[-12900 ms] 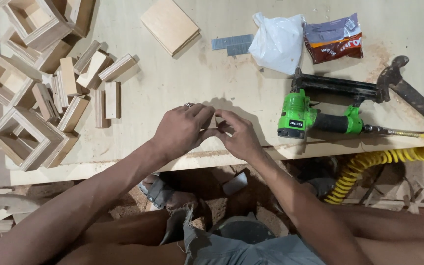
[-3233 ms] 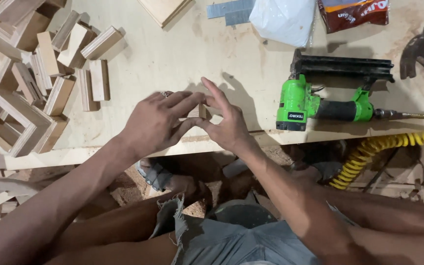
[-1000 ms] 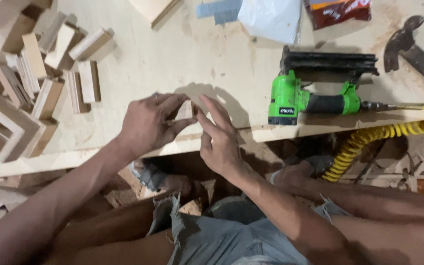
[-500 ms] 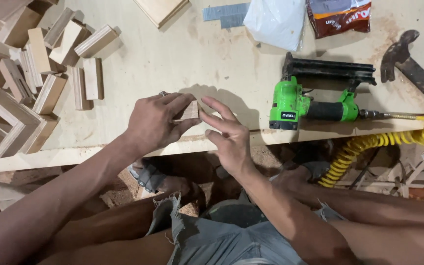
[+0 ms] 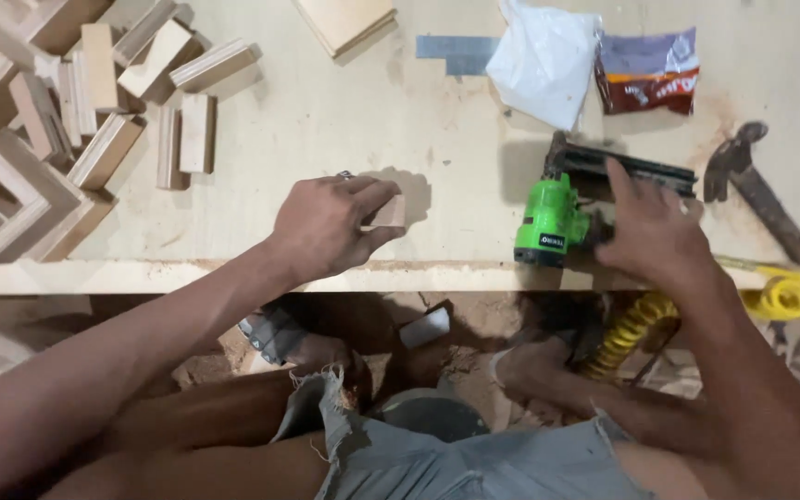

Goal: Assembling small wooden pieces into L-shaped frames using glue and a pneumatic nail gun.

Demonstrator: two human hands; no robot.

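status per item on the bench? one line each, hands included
left hand: closed around small wood pieces, held on the bench
small wood pieces: in left grip, standing on the bench
right hand: fingers spread, on the nail gun
nail gun: lying on its side
yellow air hose: coiled off the bench edge
hammer: lying flat, untouched
white bag: crumpled

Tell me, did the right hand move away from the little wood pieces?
Yes. The right hand left the wood pieces and went right, onto the green nail gun.
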